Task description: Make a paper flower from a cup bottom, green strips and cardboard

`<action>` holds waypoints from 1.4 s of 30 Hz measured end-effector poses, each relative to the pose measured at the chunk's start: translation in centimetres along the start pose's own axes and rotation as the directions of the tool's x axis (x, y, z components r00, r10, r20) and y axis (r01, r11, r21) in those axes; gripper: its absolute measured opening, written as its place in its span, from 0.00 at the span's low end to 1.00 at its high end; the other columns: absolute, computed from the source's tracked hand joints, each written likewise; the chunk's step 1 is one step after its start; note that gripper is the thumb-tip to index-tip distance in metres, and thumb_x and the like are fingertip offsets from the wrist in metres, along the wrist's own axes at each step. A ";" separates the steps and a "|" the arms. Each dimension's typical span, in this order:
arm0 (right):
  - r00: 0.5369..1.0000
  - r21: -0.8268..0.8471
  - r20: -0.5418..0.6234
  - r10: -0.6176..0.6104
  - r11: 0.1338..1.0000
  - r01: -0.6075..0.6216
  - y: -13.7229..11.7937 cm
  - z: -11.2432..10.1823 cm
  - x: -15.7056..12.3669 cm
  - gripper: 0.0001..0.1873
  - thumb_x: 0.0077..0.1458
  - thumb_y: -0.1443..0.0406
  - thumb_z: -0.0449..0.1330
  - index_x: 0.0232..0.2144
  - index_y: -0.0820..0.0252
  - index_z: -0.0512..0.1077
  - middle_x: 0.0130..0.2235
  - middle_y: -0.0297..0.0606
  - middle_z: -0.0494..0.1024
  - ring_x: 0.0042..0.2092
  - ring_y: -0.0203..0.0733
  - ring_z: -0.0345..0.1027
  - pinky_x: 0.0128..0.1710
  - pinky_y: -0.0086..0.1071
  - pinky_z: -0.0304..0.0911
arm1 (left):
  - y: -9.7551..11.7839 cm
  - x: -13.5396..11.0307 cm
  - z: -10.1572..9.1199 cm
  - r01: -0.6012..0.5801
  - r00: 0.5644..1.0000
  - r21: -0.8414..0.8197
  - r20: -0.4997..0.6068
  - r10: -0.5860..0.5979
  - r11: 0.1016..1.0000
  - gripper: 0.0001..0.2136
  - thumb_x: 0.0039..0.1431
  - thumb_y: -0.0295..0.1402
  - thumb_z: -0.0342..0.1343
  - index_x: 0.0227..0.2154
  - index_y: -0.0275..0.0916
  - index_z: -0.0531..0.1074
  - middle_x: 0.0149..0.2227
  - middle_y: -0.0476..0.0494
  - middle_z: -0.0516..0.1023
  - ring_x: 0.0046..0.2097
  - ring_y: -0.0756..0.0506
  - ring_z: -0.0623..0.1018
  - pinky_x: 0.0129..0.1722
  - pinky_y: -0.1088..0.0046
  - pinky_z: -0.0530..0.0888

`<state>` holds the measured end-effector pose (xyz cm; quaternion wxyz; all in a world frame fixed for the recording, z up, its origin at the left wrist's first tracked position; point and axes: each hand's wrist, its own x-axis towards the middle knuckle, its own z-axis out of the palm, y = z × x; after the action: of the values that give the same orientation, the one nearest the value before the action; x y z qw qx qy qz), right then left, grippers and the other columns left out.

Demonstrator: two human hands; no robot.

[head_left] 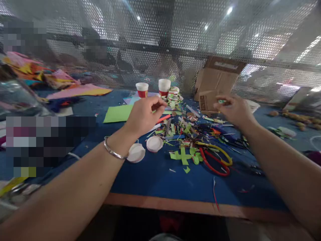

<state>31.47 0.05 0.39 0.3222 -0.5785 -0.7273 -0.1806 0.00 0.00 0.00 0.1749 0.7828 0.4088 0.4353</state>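
Note:
My left hand point(145, 115) hovers over the table beside the green paper sheet point(116, 113), fingers curled toward the thumb; what they hold, if anything, is hidden. Out to the right, my right hand point(238, 110) pinches a small green-and-white piece point(221, 101) in front of the cardboard box. Below my left wrist lie two shallow white round cup bottoms, one point(154, 144) nearer the middle and one point(136, 154) partly behind the wrist. Green paper strips crossed into a shape point(184, 155) rest near scissors with red and yellow handles point(217, 164).
A heap of paper scraps point(187, 129) covers the table's middle. Behind it stand red-and-white paper cups point(142, 89), a taller cup stack point(164, 86) and stacked cut cup pieces point(173, 95). An open cardboard box point(218, 78) leans against the perforated metal screen point(155, 40). Coloured sheets point(77, 92) lie left.

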 end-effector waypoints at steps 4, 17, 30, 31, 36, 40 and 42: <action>0.983 0.041 0.033 -0.182 0.983 0.181 -4.5 -1.0 -2.4 0.20 0.61 0.64 0.60 0.53 0.69 0.75 0.53 0.55 0.78 0.56 0.53 0.70 0.59 0.47 0.64 | 1.4 -0.9 2.1 0.421 0.900 -0.502 0.330 -0.283 0.755 0.14 0.64 0.43 0.58 0.40 0.36 0.76 0.40 0.39 0.82 0.39 0.45 0.82 0.40 0.69 0.77; 0.890 0.292 -0.064 -0.451 0.844 0.449 -8.7 0.0 -5.5 0.15 0.63 0.71 0.58 0.51 0.64 0.75 0.49 0.48 0.80 0.51 0.50 0.73 0.55 0.48 0.68 | 1.1 -0.6 2.9 0.635 0.753 -0.695 0.460 -0.471 0.336 0.08 0.61 0.19 0.55 0.43 0.30 0.72 0.37 0.37 0.83 0.33 0.48 0.82 0.40 0.70 0.78; 0.953 0.645 0.231 0.195 0.703 -0.300 -6.6 0.3 -4.8 0.09 0.58 0.58 0.64 0.36 0.58 0.75 0.29 0.33 0.78 0.28 0.38 0.72 0.30 0.33 0.70 | 1.6 -1.6 3.2 0.583 0.808 -0.670 0.536 -0.245 0.459 0.15 0.56 0.23 0.63 0.47 0.34 0.73 0.44 0.38 0.83 0.40 0.45 0.82 0.40 0.67 0.79; 0.952 0.642 0.237 0.195 0.703 -0.304 -6.7 0.1 -4.8 0.08 0.57 0.59 0.64 0.35 0.58 0.75 0.28 0.32 0.77 0.27 0.37 0.71 0.29 0.32 0.69 | 1.6 -1.6 3.3 0.574 0.814 -0.675 0.536 -0.226 0.464 0.14 0.56 0.24 0.65 0.45 0.34 0.75 0.44 0.38 0.83 0.41 0.45 0.82 0.41 0.67 0.78; 0.939 0.615 0.301 0.163 0.720 -0.322 -6.5 -1.1 -4.6 0.12 0.58 0.57 0.64 0.39 0.59 0.76 0.31 0.35 0.79 0.29 0.37 0.72 0.30 0.31 0.68 | 1.4 -1.4 3.4 0.535 0.845 -0.724 0.445 -0.298 0.435 0.10 0.55 0.29 0.66 0.41 0.34 0.78 0.40 0.39 0.83 0.39 0.44 0.81 0.39 0.65 0.79; 0.889 0.454 0.457 0.024 0.853 -0.256 -5.3 -2.8 -5.0 0.16 0.59 0.52 0.61 0.38 0.58 0.78 0.33 0.38 0.81 0.31 0.40 0.71 0.31 0.33 0.65 | 1.0 -0.9 2.5 0.529 0.834 -0.740 0.363 -0.416 0.416 0.11 0.56 0.27 0.63 0.43 0.34 0.77 0.39 0.39 0.83 0.35 0.44 0.81 0.33 0.66 0.78; 0.820 0.334 0.573 -0.009 0.916 -0.224 -5.0 -3.9 -5.7 0.15 0.61 0.52 0.60 0.37 0.57 0.78 0.32 0.37 0.80 0.32 0.41 0.72 0.30 0.33 0.64 | 0.8 -0.9 2.1 0.522 0.831 -0.761 0.350 -0.433 0.385 0.11 0.58 0.27 0.62 0.44 0.34 0.76 0.39 0.39 0.82 0.36 0.43 0.81 0.33 0.67 0.77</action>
<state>28.39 -7.84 -0.11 0.2108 -0.5713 -0.7761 0.1640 1.91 -1.04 -1.13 0.6607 0.4706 0.3498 0.4687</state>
